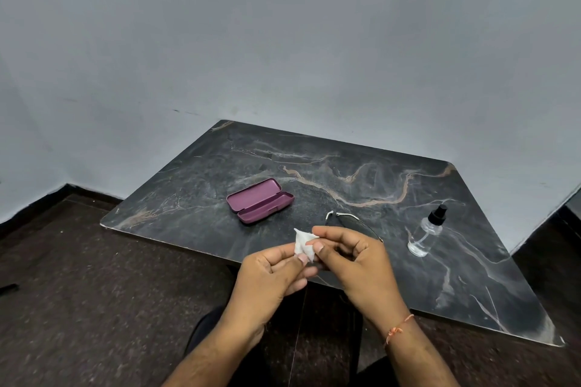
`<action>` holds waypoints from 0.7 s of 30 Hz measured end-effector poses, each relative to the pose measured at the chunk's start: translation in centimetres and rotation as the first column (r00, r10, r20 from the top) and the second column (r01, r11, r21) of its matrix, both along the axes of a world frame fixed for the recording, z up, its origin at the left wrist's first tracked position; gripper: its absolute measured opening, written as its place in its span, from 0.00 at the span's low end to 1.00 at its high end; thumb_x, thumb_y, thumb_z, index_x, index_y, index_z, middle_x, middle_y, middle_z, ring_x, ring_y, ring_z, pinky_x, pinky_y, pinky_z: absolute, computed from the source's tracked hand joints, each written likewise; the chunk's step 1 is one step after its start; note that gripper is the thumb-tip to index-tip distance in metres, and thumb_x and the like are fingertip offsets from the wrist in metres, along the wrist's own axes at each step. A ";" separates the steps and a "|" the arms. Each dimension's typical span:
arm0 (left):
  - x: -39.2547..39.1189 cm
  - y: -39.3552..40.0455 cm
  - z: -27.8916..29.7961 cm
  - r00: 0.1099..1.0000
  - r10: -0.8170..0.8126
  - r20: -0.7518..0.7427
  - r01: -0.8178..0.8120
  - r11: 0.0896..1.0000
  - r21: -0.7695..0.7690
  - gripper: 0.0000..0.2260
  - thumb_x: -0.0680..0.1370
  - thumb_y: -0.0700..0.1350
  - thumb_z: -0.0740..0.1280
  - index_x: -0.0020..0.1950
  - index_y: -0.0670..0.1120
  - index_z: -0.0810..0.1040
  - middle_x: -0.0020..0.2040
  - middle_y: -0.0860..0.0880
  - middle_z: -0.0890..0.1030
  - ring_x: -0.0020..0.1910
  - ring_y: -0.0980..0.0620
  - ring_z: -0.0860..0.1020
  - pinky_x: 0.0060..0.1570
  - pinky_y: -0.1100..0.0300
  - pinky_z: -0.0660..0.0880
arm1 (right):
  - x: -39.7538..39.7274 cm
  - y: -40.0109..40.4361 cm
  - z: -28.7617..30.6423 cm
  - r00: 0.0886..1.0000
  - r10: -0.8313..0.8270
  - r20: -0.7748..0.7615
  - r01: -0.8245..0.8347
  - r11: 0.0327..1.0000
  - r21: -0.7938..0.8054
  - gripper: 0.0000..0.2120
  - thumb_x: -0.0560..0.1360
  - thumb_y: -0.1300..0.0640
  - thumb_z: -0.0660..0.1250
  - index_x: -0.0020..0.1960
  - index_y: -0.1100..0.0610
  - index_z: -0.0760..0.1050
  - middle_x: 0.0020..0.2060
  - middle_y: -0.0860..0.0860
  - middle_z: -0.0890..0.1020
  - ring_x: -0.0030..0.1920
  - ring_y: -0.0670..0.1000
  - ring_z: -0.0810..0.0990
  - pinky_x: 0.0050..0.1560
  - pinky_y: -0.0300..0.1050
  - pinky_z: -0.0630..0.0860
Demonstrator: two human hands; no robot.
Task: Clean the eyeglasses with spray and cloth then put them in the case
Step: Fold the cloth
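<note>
Both hands [314, 264] pinch cloth [304, 243] — glasses [349, 221] seemingly behind.

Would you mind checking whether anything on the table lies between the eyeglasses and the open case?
Nothing visible does. The eyeglasses lie right of the open purple case, with bare table between them; the spray bottle stands on the far side.

A dark, black marble-patterned tabletop with pale and tan veins and rounded corners [361, 173] fills the middle of the view. Behind the tabletop rises a plain grey painted wall [283, 41]. Below and to the left of the tabletop lies a dark brown speckled floor [94, 276], edged against the wall by a black skirting strip [47, 198].
</note>
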State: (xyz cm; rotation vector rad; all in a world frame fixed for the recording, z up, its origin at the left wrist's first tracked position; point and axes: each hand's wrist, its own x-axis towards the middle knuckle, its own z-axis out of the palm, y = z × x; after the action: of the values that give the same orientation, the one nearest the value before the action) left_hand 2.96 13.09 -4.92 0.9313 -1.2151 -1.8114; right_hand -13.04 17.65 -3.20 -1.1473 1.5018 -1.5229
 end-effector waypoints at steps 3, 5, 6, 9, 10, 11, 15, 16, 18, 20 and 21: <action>-0.1 -0.2 -0.2 1.000 0.012 -0.003 -0.012 1.000 0.005 0.10 0.86 0.39 0.68 0.61 0.47 0.88 0.52 0.44 0.91 0.55 0.50 0.90 0.50 0.64 0.86 | 0.3 0.1 0.1 0.993 -0.021 0.119 0.024 0.999 -0.022 0.12 0.80 0.68 0.72 0.58 0.55 0.87 0.46 0.56 0.91 0.43 0.51 0.89 0.47 0.42 0.86; 0.0 -0.4 -0.4 0.999 0.031 -0.039 -0.030 0.999 0.037 0.10 0.86 0.39 0.67 0.62 0.46 0.87 0.53 0.43 0.91 0.55 0.49 0.90 0.47 0.64 0.86 | 0.3 0.2 0.2 0.967 -0.058 0.249 0.070 0.997 -0.041 0.10 0.80 0.67 0.72 0.57 0.56 0.88 0.45 0.56 0.90 0.40 0.49 0.86 0.45 0.41 0.86; 0.1 -0.6 -0.6 0.997 0.044 -0.063 -0.041 0.998 0.054 0.10 0.86 0.38 0.67 0.63 0.45 0.87 0.54 0.42 0.91 0.55 0.48 0.90 0.46 0.64 0.86 | 0.1 0.3 0.2 0.940 -0.075 0.333 0.097 0.994 -0.050 0.10 0.80 0.66 0.72 0.56 0.56 0.88 0.44 0.57 0.89 0.40 0.49 0.85 0.45 0.41 0.86; 0.6 -1.0 -1.0 0.982 0.089 -0.170 -0.072 0.992 0.105 0.10 0.86 0.37 0.67 0.62 0.43 0.87 0.57 0.39 0.90 0.56 0.45 0.90 0.45 0.63 0.85 | -0.5 0.5 0.3 0.804 -0.073 0.590 0.136 0.989 -0.063 0.11 0.79 0.66 0.71 0.59 0.60 0.86 0.50 0.59 0.88 0.45 0.51 0.86 0.46 0.45 0.87; 0.8 -1.2 -1.1 0.972 0.108 -0.208 -0.084 0.989 0.120 0.11 0.86 0.37 0.67 0.60 0.43 0.88 0.57 0.38 0.90 0.56 0.45 0.90 0.46 0.62 0.86 | -0.6 0.5 0.1 0.751 -0.069 0.657 0.136 0.989 -0.051 0.13 0.78 0.66 0.71 0.61 0.60 0.85 0.51 0.59 0.88 0.45 0.51 0.86 0.45 0.47 0.87; 0.9 -1.4 -1.2 0.962 0.125 -0.243 -0.095 0.987 0.130 0.11 0.86 0.36 0.67 0.59 0.44 0.89 0.57 0.37 0.89 0.55 0.45 0.90 0.46 0.62 0.86 | -0.7 0.6 0.0 0.695 -0.068 0.716 0.128 0.991 -0.030 0.16 0.76 0.66 0.71 0.63 0.60 0.83 0.51 0.58 0.88 0.44 0.51 0.87 0.44 0.48 0.87; 1.1 -1.8 -1.1 0.903 0.179 -0.392 -0.112 0.976 0.186 0.09 0.78 0.39 0.72 0.53 0.45 0.91 0.51 0.39 0.90 0.45 0.50 0.89 0.47 0.57 0.87 | -0.8 0.8 -0.7 0.523 -0.089 0.848 0.028 0.996 0.088 0.23 0.71 0.68 0.68 0.65 0.60 0.81 0.48 0.59 0.88 0.42 0.56 0.89 0.43 0.53 0.88; 1.1 -1.9 -1.0 0.888 0.182 -0.422 -0.105 0.974 0.198 0.08 0.77 0.40 0.73 0.52 0.45 0.91 0.51 0.39 0.90 0.45 0.50 0.89 0.48 0.56 0.87 | -0.7 0.8 -0.8 0.513 -0.096 0.853 -0.007 0.993 0.116 0.23 0.70 0.68 0.67 0.65 0.61 0.80 0.47 0.59 0.88 0.42 0.58 0.88 0.45 0.55 0.88; 1.2 -2.1 -0.6 0.876 0.156 -0.456 -0.072 0.978 0.197 0.07 0.77 0.39 0.74 0.51 0.46 0.91 0.56 0.37 0.89 0.50 0.47 0.90 0.49 0.54 0.87 | -0.5 0.9 -1.1 0.531 -0.104 0.841 -0.058 0.986 0.158 0.24 0.70 0.65 0.66 0.66 0.62 0.80 0.46 0.60 0.87 0.45 0.61 0.88 0.48 0.58 0.88; 1.3 -2.3 -0.1 0.881 0.112 -0.459 -0.034 0.984 0.175 0.08 0.78 0.38 0.73 0.51 0.47 0.91 0.58 0.36 0.89 0.51 0.45 0.90 0.49 0.54 0.87 | -0.3 0.9 -1.1 0.604 -0.094 0.791 -0.072 0.983 0.171 0.21 0.75 0.59 0.66 0.67 0.62 0.80 0.53 0.60 0.88 0.50 0.61 0.88 0.52 0.59 0.86; 1.4 -2.4 0.1 0.889 0.094 -0.448 -0.021 0.986 0.165 0.08 0.78 0.38 0.73 0.50 0.47 0.91 0.57 0.35 0.88 0.51 0.45 0.90 0.48 0.54 0.87 | -0.2 0.9 -0.9 0.669 -0.084 0.738 -0.061 0.984 0.167 0.19 0.79 0.55 0.67 0.67 0.60 0.81 0.58 0.59 0.88 0.53 0.60 0.88 0.55 0.60 0.85</action>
State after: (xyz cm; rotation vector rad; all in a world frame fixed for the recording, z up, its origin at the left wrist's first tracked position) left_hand 4.35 10.65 -4.80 0.5656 -0.7513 -1.9548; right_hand -13.23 18.52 -4.06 -0.3003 1.0246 -1.5484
